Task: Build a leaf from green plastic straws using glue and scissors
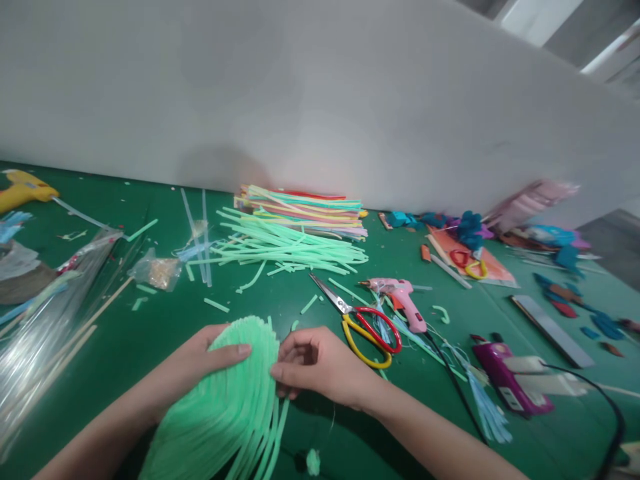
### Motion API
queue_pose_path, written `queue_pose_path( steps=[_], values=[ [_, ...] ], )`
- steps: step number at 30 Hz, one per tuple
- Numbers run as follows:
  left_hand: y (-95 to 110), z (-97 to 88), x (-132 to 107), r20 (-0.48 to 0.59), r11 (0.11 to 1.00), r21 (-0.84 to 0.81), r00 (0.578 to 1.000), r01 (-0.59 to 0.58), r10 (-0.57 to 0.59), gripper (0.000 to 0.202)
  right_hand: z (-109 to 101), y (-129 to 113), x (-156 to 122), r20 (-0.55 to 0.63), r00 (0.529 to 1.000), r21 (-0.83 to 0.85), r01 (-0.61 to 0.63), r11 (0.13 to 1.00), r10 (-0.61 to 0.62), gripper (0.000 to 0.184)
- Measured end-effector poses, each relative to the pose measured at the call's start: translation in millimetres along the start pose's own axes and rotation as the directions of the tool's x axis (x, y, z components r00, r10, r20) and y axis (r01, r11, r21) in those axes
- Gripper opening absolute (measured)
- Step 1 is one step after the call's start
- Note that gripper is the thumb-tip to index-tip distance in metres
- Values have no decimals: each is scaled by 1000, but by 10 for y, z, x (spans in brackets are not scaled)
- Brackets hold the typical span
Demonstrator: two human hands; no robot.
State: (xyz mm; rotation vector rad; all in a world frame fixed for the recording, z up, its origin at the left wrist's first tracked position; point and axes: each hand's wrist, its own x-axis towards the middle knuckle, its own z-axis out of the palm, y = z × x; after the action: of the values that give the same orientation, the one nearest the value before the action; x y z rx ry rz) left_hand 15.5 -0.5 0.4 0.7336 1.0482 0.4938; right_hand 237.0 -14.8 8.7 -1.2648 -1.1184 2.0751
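Because the green fan [240, 393] is built of fuzzy stems set side by side, it should handle as something light and soft, springy rather than stiff. It lies towards seven o'clock in the view, over the near part of the table [280, 297]. The left hand [200, 360] holds it from the fan's ten o'clock, thumb flat across the upper face, the other fingers hidden beneath. At the fan's two o'clock, the right hand [315, 367] is narrow, thumb and fingertips pinching the edge; whether they take one stem or several I cannot tell.

The nap probably grips skin well, so slipping seems a small risk; bent or crushed stems seem likelier. The closely packed band near twelve looks the best hold, with a broad, gentle thumb. Towards five the strands hang apart and would likely splay if lifted by.

Scissors [367, 327] and a pink glue gun [400, 297] lie off at two o'clock, a stem pile [295, 243] between twelve and one.
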Motion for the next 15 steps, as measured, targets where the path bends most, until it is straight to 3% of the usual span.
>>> queue_pose_path(
  steps=[11, 15],
  values=[
    [-41, -21, 31, -49, 998, 57, 999, -14, 17, 37, 100, -18, 24, -66, 997, 26, 47, 999, -45, 46],
    [-52, -28, 18, -61, 998, 55, 998, -25, 28, 35, 82, -27, 2, -57, 998, 60, 2, 998, 2, 50]
  ],
)
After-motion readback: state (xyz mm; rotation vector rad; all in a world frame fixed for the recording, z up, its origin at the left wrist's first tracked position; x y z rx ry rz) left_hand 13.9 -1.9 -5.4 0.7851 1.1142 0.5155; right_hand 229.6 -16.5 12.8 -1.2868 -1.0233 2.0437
